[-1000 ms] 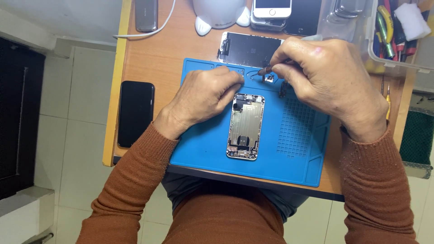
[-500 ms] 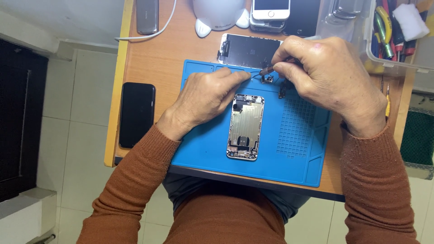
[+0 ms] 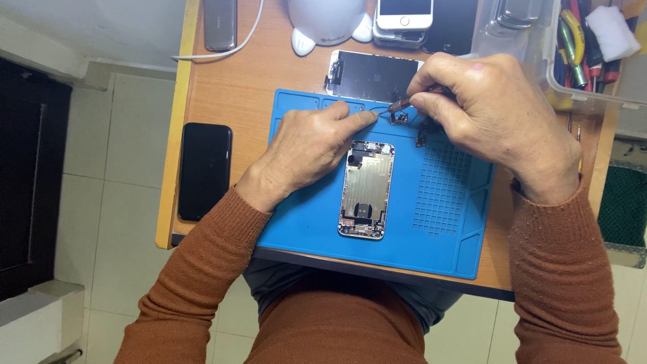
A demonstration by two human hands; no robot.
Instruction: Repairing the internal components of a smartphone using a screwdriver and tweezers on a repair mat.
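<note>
I read the small flex part (image 3: 400,118) as light, thin and fragile; grip it only at its edge. It lies on the blue mat (image 3: 451,222), just above the opened phone shell (image 3: 365,189). My right hand (image 3: 495,125) is pinched shut on slim tweezers (image 3: 412,100) touching it. My left hand (image 3: 313,145) lies half-curled, holding nothing, forefinger extended just left of the part.
</note>
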